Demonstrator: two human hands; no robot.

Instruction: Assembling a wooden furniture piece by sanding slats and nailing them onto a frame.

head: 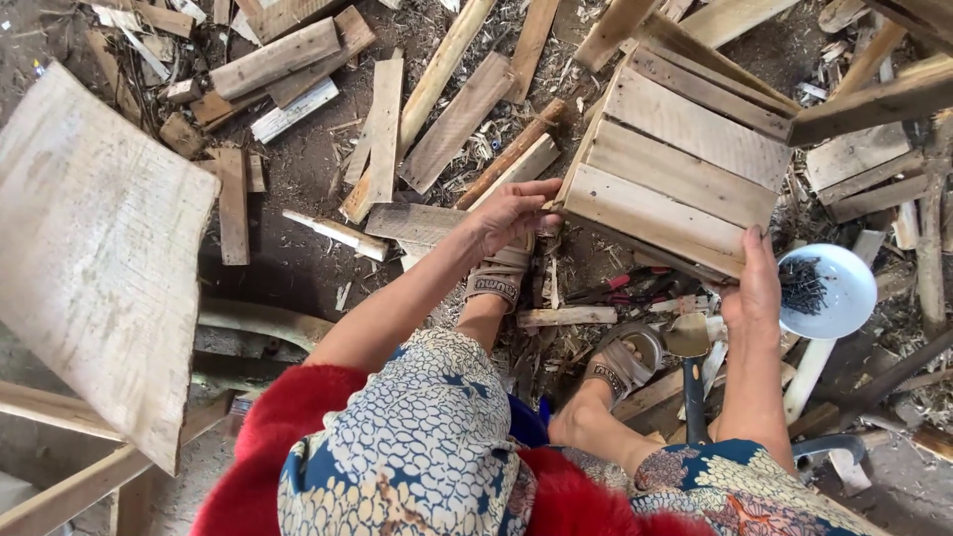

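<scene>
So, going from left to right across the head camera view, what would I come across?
Large pale board → short upright plank → left hand → slatted wooden crate, held by both hands → right hand → white bowl of dark nails.

Both hands grip a slatted wooden crate point(675, 164): left hand point(511, 213) at its left corner, right hand point(756, 288) at its near edge. A white bowl point(844, 298) (holding dark nails) sits just right.
</scene>
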